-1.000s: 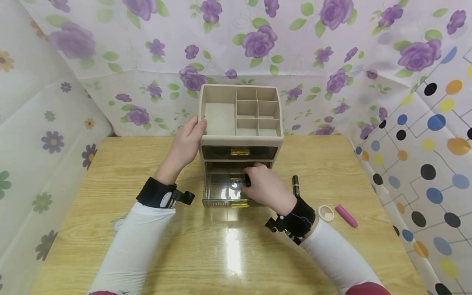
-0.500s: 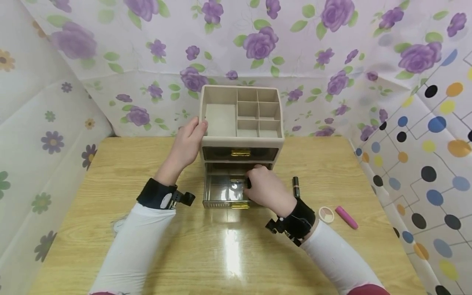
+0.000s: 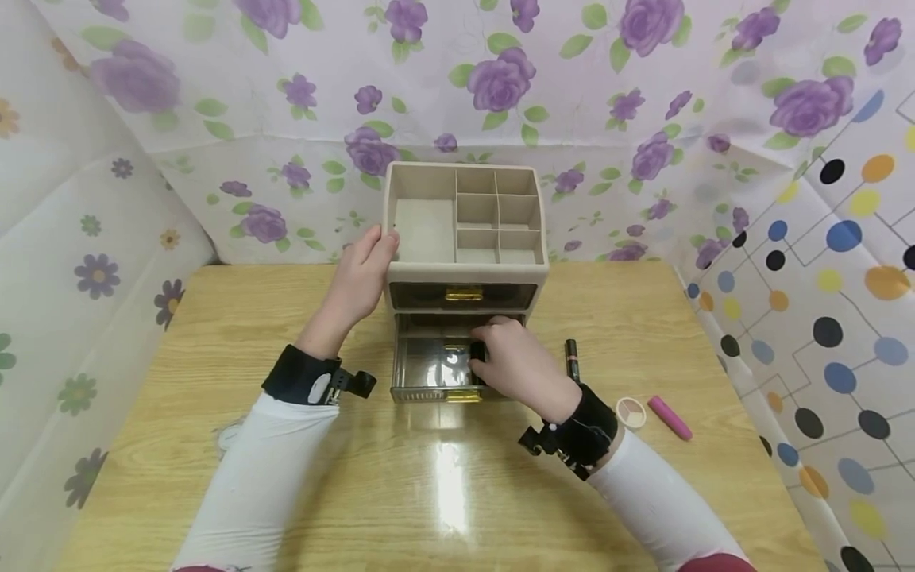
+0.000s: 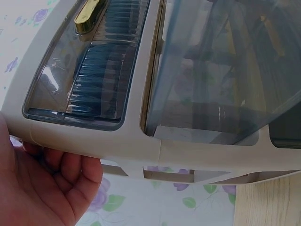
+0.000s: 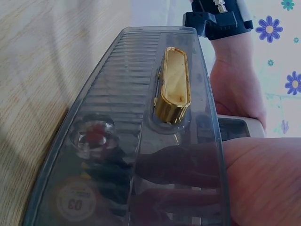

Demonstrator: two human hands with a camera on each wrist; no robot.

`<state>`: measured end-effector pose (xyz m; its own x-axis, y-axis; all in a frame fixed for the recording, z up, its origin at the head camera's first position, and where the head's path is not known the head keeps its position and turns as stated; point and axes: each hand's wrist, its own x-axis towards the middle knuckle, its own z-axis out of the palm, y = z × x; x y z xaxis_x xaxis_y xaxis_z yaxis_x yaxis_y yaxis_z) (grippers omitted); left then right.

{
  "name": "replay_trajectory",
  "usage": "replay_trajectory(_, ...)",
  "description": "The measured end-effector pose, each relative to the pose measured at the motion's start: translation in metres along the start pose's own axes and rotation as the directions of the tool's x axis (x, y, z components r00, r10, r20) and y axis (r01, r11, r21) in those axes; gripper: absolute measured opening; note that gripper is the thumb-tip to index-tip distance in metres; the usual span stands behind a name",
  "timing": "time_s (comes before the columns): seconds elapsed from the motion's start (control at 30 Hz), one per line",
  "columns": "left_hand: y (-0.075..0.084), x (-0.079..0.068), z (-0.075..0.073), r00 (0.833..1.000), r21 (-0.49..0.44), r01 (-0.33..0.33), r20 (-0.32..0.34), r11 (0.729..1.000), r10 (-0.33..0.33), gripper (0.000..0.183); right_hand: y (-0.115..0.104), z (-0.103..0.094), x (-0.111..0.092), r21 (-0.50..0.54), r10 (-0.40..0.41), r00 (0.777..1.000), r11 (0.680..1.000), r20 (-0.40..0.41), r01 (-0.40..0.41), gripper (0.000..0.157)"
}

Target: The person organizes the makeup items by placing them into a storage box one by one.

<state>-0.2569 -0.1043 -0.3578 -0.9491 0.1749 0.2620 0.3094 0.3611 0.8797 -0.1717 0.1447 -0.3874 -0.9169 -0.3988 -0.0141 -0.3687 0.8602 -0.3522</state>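
Dark item (image 3: 478, 354), partly hidden, right of centre in pulled-out drawer (image 3: 416, 394); long axis unclear. Right hand (image 3: 520, 361), nearer, pinches it; left hand (image 3: 356, 282) grips organizer (image 3: 468, 272) at left.

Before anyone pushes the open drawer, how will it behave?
The open drawer will probably feel stiff, since its clear walls look like hard plastic. Its glossy surface may be slippery, though its gold handle should give some purchase. Pushing could nudge the beige organizer, but the left hand holds its side.
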Motion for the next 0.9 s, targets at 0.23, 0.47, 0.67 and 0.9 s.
replay_trajectory(0.23,0.0,0.001,0.0,1.0,0.008,0.005,0.002,1.0,-0.005,0.044,0.001,-0.001,0.0,0.0,-0.002,1.0,1.0,-0.01,0.002,0.043)
replay_trajectory(0.47,0.0,0.0,-0.001,1.0,0.008,0.024,0.01,1.0,-0.024,0.047,0.003,-0.006,-0.001,0.052,-0.004,1.0,0.999,-0.001,0.004,0.04)
replay_trajectory(0.67,-0.001,0.001,0.0,1.0,0.011,0.016,0.005,1.0,-0.017,0.046,0.012,-0.015,-0.002,0.16,-0.016,1.0,0.987,-0.002,0.016,0.034)
replay_trajectory(0.9,0.0,0.001,0.0,1.0,0.014,0.011,0.011,1.0,-0.012,0.046,0.027,-0.024,-0.008,0.286,-0.024,0.999,0.957,-0.043,0.035,0.027)
